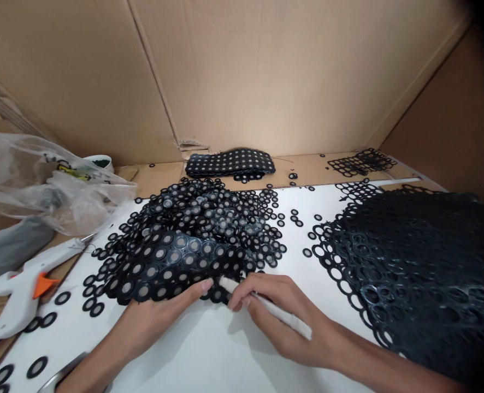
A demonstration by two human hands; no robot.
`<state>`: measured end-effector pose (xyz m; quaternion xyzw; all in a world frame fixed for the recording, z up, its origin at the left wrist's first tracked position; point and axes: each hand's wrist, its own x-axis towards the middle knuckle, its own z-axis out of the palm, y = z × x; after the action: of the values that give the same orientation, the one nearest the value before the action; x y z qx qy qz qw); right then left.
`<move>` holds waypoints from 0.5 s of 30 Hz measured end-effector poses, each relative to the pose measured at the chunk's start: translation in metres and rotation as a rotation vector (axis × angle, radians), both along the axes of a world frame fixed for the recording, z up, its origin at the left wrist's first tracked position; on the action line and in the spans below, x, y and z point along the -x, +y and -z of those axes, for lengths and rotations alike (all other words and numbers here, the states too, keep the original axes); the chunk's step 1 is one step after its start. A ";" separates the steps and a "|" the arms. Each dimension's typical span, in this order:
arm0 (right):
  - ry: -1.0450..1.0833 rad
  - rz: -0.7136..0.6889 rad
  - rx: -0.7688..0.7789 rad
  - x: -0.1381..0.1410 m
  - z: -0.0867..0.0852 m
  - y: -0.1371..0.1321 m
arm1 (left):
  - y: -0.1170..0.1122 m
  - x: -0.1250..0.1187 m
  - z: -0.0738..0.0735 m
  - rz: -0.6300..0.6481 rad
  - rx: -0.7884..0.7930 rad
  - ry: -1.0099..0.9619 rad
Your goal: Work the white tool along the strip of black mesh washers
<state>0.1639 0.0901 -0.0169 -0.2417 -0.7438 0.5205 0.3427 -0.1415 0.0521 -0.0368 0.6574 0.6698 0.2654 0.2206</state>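
Observation:
My right hand [285, 316] is closed around a thin white stick [266, 307], its tip touching the near edge of a black sheet of ring pieces [172, 267]. My left hand [162, 316] lies on the white table [209, 349], fingers together, its fingertips pressing that sheet's near edge. Behind the sheet rises a heap of loose black rings with pale centres [201, 218].
A large pile of punched-out black lattice sheets [422, 273] fills the right. A white and orange glue gun [24, 286] lies at the left, beside a clear plastic bag [49, 180]. A stack of ring sheets [230, 162] sits at the back by cardboard walls [266, 71].

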 end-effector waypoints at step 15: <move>0.010 -0.008 0.026 0.002 -0.001 -0.002 | 0.006 -0.016 -0.024 -0.107 0.141 0.017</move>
<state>0.1617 0.0878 -0.0161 -0.2403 -0.7363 0.5326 0.3413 -0.1252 0.0583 -0.0132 0.6058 0.7229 0.2233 0.2460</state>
